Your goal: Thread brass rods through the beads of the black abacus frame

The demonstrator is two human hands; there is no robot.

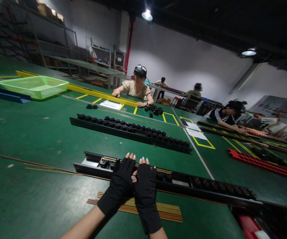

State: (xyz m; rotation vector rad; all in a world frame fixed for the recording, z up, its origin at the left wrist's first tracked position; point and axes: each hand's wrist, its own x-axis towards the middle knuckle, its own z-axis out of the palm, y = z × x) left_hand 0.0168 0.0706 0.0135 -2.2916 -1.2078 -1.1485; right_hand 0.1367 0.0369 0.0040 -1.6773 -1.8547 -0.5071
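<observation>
My left hand (123,176) and my right hand (145,181), both in black fingerless gloves, lie side by side with fingers stretched out and thumbs close together. They rest over the middle of a long black channel (87,168). Inside the channel sit small black parts (104,162) and thin brass-coloured strips (167,171), partly hidden beneath my palms. Below my wrists, a row of flat brass and copper-coloured strips (169,212) lies on the green table. Long thin rods (50,170) stretch leftward from the channel. I cannot see what touches the undersides of my hands.
A second black channel (131,132) filled with black parts lies ahead. Further off are a light green basket (34,87), a yellow rail (93,93) and a person (136,88) across the table. A red lattice piece (262,162) lies at right, near another person (226,114).
</observation>
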